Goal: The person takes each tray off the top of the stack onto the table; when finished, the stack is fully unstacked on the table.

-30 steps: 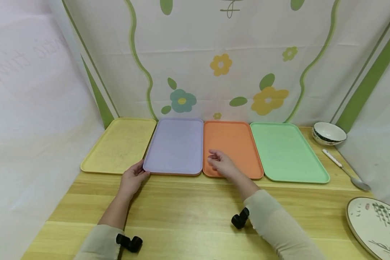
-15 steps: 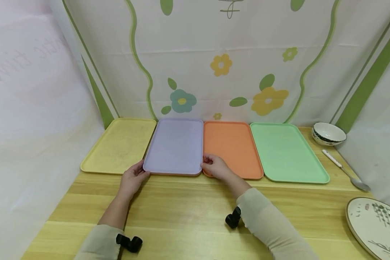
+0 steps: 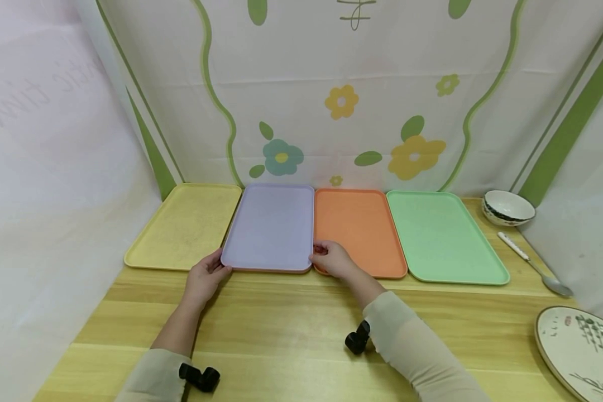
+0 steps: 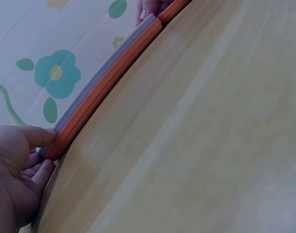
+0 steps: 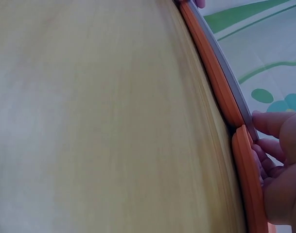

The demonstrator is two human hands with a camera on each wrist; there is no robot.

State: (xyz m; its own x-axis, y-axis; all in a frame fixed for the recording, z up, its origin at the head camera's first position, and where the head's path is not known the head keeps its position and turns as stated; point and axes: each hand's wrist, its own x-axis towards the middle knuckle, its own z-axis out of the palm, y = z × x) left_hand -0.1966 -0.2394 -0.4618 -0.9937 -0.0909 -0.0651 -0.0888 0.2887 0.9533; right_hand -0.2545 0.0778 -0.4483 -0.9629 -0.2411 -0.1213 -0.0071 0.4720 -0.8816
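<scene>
A purple tray point(image 3: 271, 226) lies on top of orange trays, whose stacked edge point(image 4: 84, 116) shows under its rim in the left wrist view. My left hand point(image 3: 203, 279) grips its front left corner, thumb on the rim and fingers at the side. At the front right corner, my right hand point(image 3: 334, 259) pinches the purple rim point(image 5: 230, 73) between thumb and fingers. That hand overlaps another orange tray point(image 3: 362, 223) standing directly to the right. The fingers' undersides are partly hidden.
A yellow tray point(image 3: 186, 226) lies at the left, a green tray point(image 3: 444, 237) at the right. Beyond the green one are a bowl point(image 3: 510, 206), a spoon point(image 3: 532, 262) and a patterned plate point(image 3: 583, 352) on the wooden table point(image 3: 281, 335). A floral cloth point(image 3: 341, 128) hangs behind.
My right hand has moved left from above the orange tray to the purple tray's front right corner and taken hold there. The left hand and the trays have stayed put.
</scene>
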